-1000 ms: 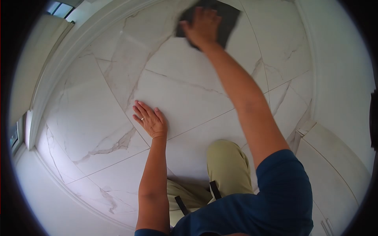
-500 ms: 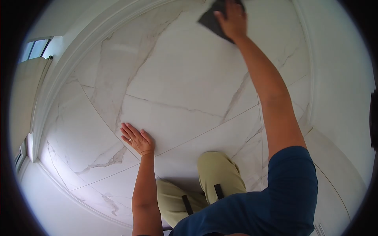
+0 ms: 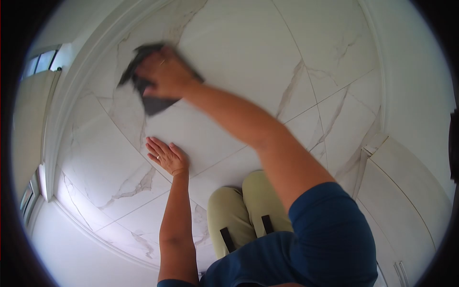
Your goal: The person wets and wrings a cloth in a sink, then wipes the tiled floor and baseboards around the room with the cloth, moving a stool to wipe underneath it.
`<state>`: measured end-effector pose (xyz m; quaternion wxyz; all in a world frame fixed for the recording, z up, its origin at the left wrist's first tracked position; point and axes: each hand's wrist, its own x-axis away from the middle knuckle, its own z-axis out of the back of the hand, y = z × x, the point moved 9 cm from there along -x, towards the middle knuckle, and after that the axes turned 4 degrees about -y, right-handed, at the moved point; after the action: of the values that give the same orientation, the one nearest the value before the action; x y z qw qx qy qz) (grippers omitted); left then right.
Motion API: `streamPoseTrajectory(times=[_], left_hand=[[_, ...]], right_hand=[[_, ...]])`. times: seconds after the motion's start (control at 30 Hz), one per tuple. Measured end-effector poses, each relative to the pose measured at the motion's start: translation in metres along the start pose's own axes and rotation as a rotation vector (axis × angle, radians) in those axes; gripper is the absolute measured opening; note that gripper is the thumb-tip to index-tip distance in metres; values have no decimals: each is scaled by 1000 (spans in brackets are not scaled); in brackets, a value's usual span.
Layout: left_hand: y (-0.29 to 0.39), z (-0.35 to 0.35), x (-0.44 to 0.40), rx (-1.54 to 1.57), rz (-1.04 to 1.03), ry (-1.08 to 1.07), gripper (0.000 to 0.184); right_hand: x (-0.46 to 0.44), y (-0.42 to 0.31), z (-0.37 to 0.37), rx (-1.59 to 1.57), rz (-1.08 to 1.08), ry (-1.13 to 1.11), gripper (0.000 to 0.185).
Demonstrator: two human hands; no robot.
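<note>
Under my right hand [image 3: 165, 71] is a dark grey cloth [image 3: 160, 105], pressed against the marble-patterned tile floor [image 3: 229, 52]. Motion blurs the hand and cloth a little, and part of the cloth is hidden beneath the palm. The cloth's edges spread out past my fingers on both sides. Lower and slightly right of it, my left hand [image 3: 167, 157] lies flat on the tiles near a joint line, fingers stretched, with a ring on one finger. It holds nothing.
My knees [image 3: 239, 201] in light green trousers are on the floor in front of me. White baseboard [image 3: 79, 62] curves along the left. A window blind [image 3: 31, 119] hangs at far left. White cabinet fronts [image 3: 401, 196] stand at the right.
My right hand has swept the cloth from the far top right across to the upper left. My left hand has stayed almost in place. My knees have come closer together.
</note>
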<state>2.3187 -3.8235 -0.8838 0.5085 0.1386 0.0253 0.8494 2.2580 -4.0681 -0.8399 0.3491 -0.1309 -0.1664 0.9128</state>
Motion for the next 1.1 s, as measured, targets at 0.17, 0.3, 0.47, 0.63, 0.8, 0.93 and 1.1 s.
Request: streamPoseTrajectory(times=[0.17, 0.3, 0.47, 0.63, 0.8, 0.93, 1.1], left_hand=[[5, 4, -2, 19, -25, 36, 65], [2, 8, -3, 89, -31, 38, 65], [-4, 13, -2, 364, -3, 22, 65], [3, 55, -1, 613, 124, 17, 62], [60, 49, 7, 362, -30, -3, 57], [184, 24, -6, 318, -280, -70, 54], [345, -16, -48, 237, -465, -88, 56]], right_hand=[[155, 261, 130, 432, -686, 247, 72], [214, 246, 107, 462, -1062, 169, 74], [109, 7, 13, 263, -489, -51, 71], [155, -186, -84, 102, 93, -289, 67], [235, -94, -39, -307, -110, -337, 62], [319, 127, 87, 102, -544, -176, 65], [456, 315, 183, 366, -963, 15, 75]])
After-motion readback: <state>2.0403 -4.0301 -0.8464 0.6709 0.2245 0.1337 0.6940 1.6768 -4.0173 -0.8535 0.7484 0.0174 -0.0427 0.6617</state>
